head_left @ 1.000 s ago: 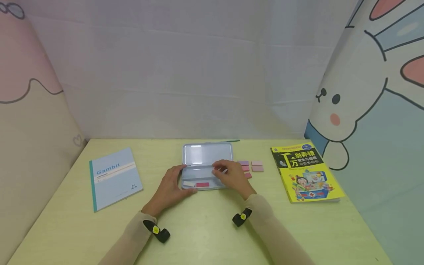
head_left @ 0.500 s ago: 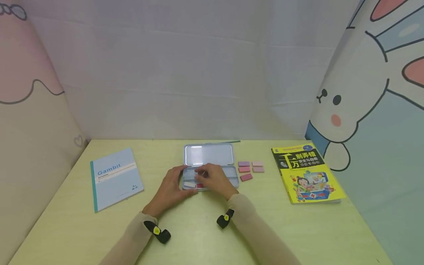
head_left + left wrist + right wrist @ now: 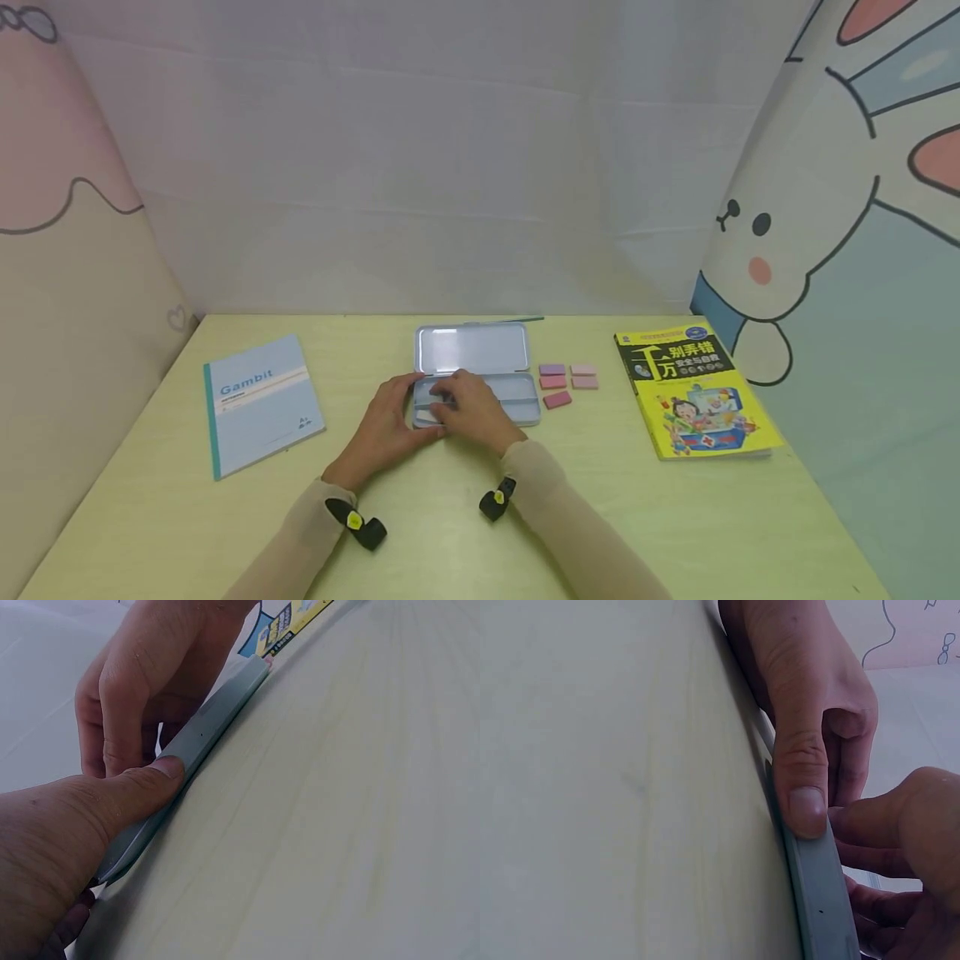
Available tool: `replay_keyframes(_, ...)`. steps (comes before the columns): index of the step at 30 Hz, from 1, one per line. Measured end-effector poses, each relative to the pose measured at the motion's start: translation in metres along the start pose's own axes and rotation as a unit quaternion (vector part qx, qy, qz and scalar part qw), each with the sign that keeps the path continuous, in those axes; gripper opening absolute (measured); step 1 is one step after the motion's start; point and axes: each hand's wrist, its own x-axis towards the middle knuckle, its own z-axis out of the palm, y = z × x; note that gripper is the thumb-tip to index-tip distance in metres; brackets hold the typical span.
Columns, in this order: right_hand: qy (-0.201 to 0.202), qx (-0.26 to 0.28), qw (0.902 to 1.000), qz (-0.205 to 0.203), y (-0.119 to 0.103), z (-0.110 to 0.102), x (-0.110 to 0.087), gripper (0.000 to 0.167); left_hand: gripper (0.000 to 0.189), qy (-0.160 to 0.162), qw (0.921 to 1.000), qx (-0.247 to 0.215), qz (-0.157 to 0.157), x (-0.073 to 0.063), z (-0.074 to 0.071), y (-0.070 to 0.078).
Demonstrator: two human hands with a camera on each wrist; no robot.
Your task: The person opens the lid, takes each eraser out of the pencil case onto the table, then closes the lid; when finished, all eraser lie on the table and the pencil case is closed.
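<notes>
An open, shallow light-blue metal tin (image 3: 523,412) lies on the table, its lid (image 3: 471,350) folded back behind it. My left hand (image 3: 390,425) grips the tin's left end, thumb along the front wall, as the left wrist view also shows on the tin (image 3: 201,735). Bent fingers of my right hand (image 3: 474,412) reach down into the tin's left part, over a small white block (image 3: 424,414). I cannot tell whether they pinch something; the tin's wall (image 3: 821,900) hides the fingertips in the right wrist view. The red block inside is covered by this hand.
Right of the tin lie several small blocks, among them a purple block (image 3: 552,369) and a dark pink block (image 3: 557,400). A thin green stick (image 3: 521,320) is behind the lid. A blue notebook (image 3: 262,404) lies left, a yellow book (image 3: 697,396) right.
My right hand has moved left inside the tin, from its middle to the left part, now covering the red block and part of the white one. My left hand stays on the tin.
</notes>
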Motion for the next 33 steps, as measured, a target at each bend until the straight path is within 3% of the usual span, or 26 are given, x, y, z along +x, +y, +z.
replay_keyframes(6,0.049,0.027,0.9984,0.007,-0.005,0.002,0.001,0.019,0.097,0.003,1.0000,-0.002,0.003,0.001,0.001,0.000)
replay_keyframes(13,0.097,0.017,0.9950,0.018,-0.006,0.006,0.003,0.015,0.098,0.006,1.0000,0.002,0.007,0.001,0.002,0.000)
replay_keyframes(18,0.150,0.052,0.9871,0.021,-0.004,0.005,-0.003,0.015,0.095,0.007,0.9999,0.004,0.008,0.000,0.001,-0.001)
replay_keyframes(24,0.188,0.091,0.9772,0.038,0.008,-0.009,-0.015,0.011,0.099,-0.007,0.9999,0.007,-0.012,-0.001,-0.001,0.001)
replay_keyframes(33,0.210,0.069,0.9726,0.072,0.033,-0.041,-0.033,0.010,0.100,-0.017,0.9995,0.009,-0.024,0.000,0.000,0.002)
